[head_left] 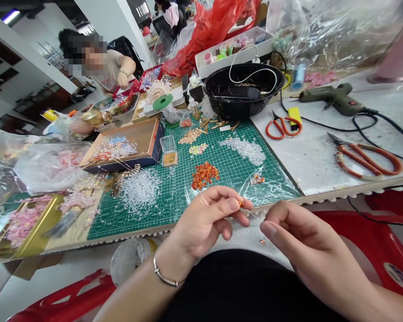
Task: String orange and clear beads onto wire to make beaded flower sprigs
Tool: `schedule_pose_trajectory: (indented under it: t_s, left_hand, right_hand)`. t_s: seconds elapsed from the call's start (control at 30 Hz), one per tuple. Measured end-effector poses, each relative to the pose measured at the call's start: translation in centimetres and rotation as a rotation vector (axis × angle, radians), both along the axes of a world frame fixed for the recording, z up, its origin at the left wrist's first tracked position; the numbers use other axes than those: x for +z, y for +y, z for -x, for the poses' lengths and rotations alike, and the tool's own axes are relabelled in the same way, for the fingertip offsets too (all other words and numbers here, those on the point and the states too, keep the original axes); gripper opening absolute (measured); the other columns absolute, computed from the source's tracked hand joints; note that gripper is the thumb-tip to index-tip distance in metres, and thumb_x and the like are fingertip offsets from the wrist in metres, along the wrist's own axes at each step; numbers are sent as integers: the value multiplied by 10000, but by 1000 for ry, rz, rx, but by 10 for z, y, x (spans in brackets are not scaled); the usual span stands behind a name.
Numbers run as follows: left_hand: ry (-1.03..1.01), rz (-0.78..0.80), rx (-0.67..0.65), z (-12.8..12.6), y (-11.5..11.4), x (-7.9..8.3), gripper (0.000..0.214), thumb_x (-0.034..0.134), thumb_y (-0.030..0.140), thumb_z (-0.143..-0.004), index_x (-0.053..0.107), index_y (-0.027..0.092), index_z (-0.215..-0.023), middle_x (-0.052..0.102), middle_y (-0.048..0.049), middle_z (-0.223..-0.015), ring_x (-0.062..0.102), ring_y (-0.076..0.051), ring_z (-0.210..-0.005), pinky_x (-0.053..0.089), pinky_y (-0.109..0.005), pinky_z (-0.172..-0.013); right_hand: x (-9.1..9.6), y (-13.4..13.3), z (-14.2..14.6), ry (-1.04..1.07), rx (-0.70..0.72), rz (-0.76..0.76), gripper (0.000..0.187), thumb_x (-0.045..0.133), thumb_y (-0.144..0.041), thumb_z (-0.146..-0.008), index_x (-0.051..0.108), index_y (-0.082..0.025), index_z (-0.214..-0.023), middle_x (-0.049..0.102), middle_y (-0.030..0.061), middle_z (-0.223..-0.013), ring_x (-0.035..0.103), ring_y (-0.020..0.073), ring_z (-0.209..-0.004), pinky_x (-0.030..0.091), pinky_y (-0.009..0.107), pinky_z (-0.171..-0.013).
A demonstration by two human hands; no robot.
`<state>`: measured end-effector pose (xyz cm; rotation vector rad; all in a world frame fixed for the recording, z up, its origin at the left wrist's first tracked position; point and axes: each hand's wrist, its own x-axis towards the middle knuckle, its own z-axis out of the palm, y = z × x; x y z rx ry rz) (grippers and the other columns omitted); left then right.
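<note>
My left hand is closed in a pinch on a small orange bead at the near edge of the table. A thin wire runs from that bead toward my right hand, whose fingers are curled shut around the wire's other end. A tiny orange bead hangs below the wire. Both hands hover just in front of the green cutting mat. On the mat lie a pile of orange beads and two piles of clear beads.
A black bowl with a cable stands behind the mat. Orange scissors, orange pliers and a green glue gun lie at right. A brown tray and pink flowers sit at left. Another person sits far left.
</note>
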<state>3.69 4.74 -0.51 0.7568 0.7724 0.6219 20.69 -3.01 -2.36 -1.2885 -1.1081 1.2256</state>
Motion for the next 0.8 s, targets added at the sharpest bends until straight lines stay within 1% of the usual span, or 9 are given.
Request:
schedule_pose_trajectory:
  t_s: [0.03, 0.1, 0.2, 0.4, 0.6, 0.73, 0.8]
  left_hand:
    - [-56, 68, 13, -1, -4, 1, 167, 795, 271, -794, 676, 159, -828, 730, -41, -873, 661, -92, -627, 355, -122, -367]
    - [-106, 151, 36, -2, -10, 3, 173, 821, 234, -772, 677, 141, -796, 735, -42, -826, 633, -61, -566, 331, -97, -358]
    - [-130, 197, 59, -1, -15, 5, 197, 852, 208, -741, 675, 122, -759, 742, -52, -800, 601, -39, -533, 309, -81, -357]
    - [-175, 232, 70, 0, -18, 7, 194, 859, 165, -732, 673, 113, -743, 744, -58, -806, 586, -25, -538, 302, -69, -364]
    - [-205, 245, 70, 1, -21, 8, 205, 861, 154, -730, 661, 114, -742, 735, -60, -810, 557, -17, -527, 274, -67, -360]
    - [-203, 210, 33, 2, -24, 6, 211, 861, 164, -734, 656, 129, -768, 721, -44, -800, 538, -14, -510, 247, -77, -362]
    - [-168, 157, 9, 2, -26, 6, 218, 867, 161, -726, 668, 147, -813, 709, -25, -792, 539, -19, -512, 251, -88, -373]
  right_hand:
    - [3, 0, 1, -38, -5, -31, 361, 650, -477, -923, 573, -227, -676, 465, -48, -550, 396, 106, -486, 341, 214, -435]
    - [9, -2, 4, -85, 5, -77, 345, 637, -439, -935, 566, -231, -669, 458, -55, -524, 391, 100, -453, 330, 207, -407]
    - [13, -4, 5, -121, 21, -127, 325, 617, -396, -949, 562, -235, -672, 462, -60, -509, 396, 95, -433, 326, 199, -389]
    - [12, -7, 6, -157, 15, -158, 298, 616, -349, -948, 559, -237, -677, 487, -59, -527, 427, 93, -440, 355, 183, -392]
    - [14, -11, 6, -152, 32, -156, 315, 612, -366, -954, 553, -237, -672, 474, -60, -527, 403, 94, -441, 335, 190, -386]
    - [13, -13, 6, -143, 43, -149, 321, 614, -375, -958, 549, -237, -675, 470, -63, -531, 391, 90, -450, 338, 177, -401]
    - [11, -12, 6, -106, 65, -125, 319, 614, -410, -960, 561, -240, -695, 482, -58, -558, 415, 97, -480, 373, 177, -433]
